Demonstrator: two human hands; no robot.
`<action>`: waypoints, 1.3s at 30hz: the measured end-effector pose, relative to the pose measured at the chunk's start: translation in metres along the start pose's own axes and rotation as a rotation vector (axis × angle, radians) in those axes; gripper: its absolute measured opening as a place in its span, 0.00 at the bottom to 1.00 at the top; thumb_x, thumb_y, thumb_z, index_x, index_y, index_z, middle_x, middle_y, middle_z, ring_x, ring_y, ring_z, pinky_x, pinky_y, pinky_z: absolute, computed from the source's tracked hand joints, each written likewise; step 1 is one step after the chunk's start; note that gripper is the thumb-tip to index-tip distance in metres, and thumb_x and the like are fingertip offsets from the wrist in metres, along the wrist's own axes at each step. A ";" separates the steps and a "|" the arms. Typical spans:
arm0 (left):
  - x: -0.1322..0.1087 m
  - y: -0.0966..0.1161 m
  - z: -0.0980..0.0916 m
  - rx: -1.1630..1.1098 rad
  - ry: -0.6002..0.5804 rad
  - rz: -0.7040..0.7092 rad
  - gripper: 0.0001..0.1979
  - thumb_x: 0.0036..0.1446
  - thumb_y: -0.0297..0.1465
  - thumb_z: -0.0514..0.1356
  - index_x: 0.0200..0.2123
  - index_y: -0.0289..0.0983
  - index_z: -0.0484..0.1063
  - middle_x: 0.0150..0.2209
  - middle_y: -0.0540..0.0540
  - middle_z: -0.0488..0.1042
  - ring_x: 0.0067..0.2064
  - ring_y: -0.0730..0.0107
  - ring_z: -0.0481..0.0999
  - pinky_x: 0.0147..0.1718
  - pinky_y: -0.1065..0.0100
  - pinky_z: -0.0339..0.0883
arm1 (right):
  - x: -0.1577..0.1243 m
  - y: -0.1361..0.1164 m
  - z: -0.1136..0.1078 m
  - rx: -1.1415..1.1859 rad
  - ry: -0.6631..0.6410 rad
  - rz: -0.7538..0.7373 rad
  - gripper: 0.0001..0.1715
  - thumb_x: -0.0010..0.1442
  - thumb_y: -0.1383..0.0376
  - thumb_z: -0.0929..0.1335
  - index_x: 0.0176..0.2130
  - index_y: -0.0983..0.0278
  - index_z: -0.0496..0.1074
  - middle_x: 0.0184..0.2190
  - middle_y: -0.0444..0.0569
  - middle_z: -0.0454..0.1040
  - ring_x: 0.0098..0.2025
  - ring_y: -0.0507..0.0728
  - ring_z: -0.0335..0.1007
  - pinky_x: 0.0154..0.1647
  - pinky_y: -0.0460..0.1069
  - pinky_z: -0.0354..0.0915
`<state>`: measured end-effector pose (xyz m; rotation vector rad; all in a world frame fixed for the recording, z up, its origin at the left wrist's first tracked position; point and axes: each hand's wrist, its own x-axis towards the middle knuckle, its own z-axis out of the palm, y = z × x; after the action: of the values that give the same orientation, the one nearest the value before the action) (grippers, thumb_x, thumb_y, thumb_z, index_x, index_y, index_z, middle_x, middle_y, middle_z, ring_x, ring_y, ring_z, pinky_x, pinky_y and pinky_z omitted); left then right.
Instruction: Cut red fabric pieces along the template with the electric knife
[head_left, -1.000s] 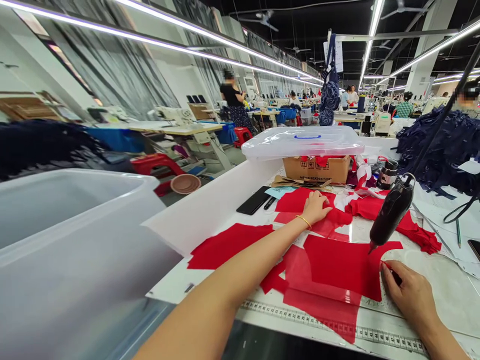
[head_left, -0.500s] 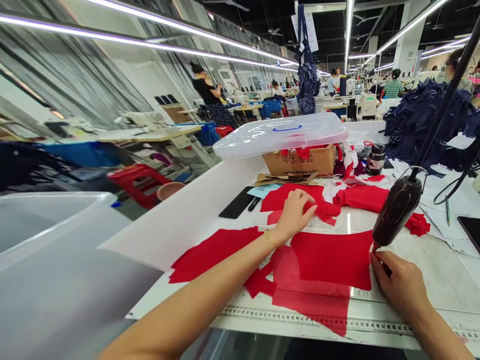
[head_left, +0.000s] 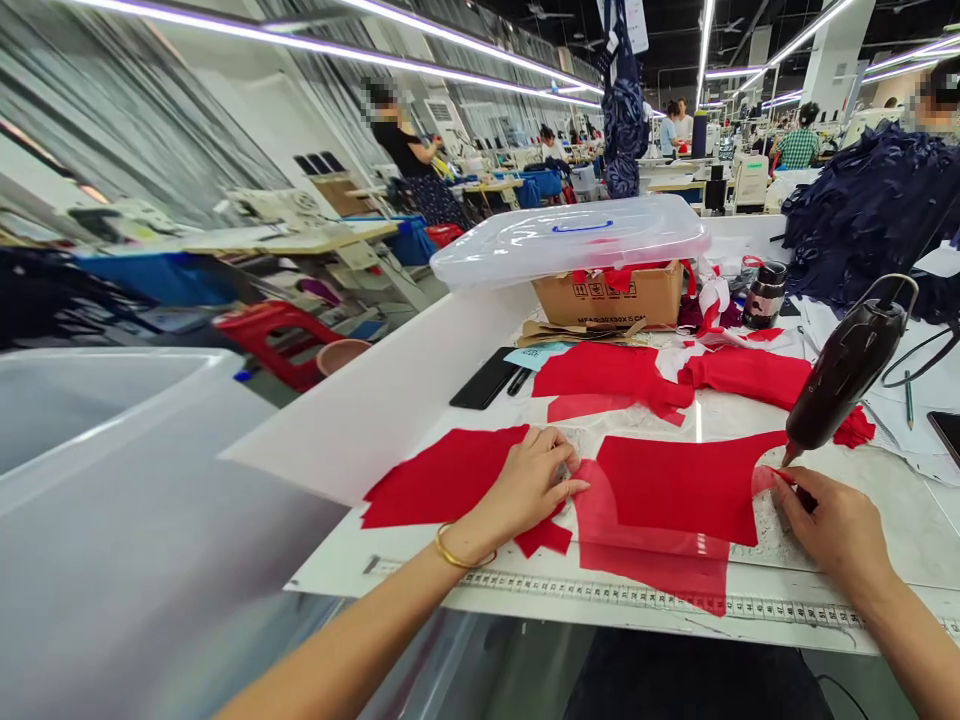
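Observation:
Red fabric (head_left: 675,490) lies on the white tabletop, with a sheer red layer under its solid part. My right hand (head_left: 836,525) pinches its right corner, close to the tip of a dark handheld tool (head_left: 847,375) that leans down on a thin rod. My left hand (head_left: 536,475) rests with fingers apart at the left edge of the sheer layer, over a second red piece (head_left: 450,475). Further back are more red pieces (head_left: 600,375). A measuring tape (head_left: 600,590) runs along the front edge.
Behind the fabric stands a cardboard box (head_left: 611,295) under a clear plastic lid (head_left: 570,240). A black phone (head_left: 482,378) and a dark jar (head_left: 765,295) are nearby. Dark blue fabric (head_left: 870,215) is piled at back right. A plastic bin (head_left: 112,520) stands left. People work beyond.
My left hand has moved back toward me and to the left, down from the rear red piece. The fabric's right corner now stretches up to my right hand. The dark tool has shifted right.

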<state>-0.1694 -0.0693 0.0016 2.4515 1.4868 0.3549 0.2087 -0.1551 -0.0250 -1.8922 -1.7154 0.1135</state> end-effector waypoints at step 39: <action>0.021 0.074 0.038 0.023 0.224 0.375 0.21 0.71 0.43 0.51 0.60 0.39 0.67 0.63 0.39 0.69 0.63 0.53 0.69 0.60 0.51 0.68 | 0.053 -0.013 -0.042 0.695 0.478 -0.208 0.29 0.65 0.42 0.62 0.53 0.59 0.66 0.39 0.49 0.74 0.38 0.57 0.73 0.34 0.51 0.71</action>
<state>-0.0860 -0.0865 -0.0078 2.7816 1.0982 0.7072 0.2248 -0.1203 0.0327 -1.1132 -1.3004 0.1398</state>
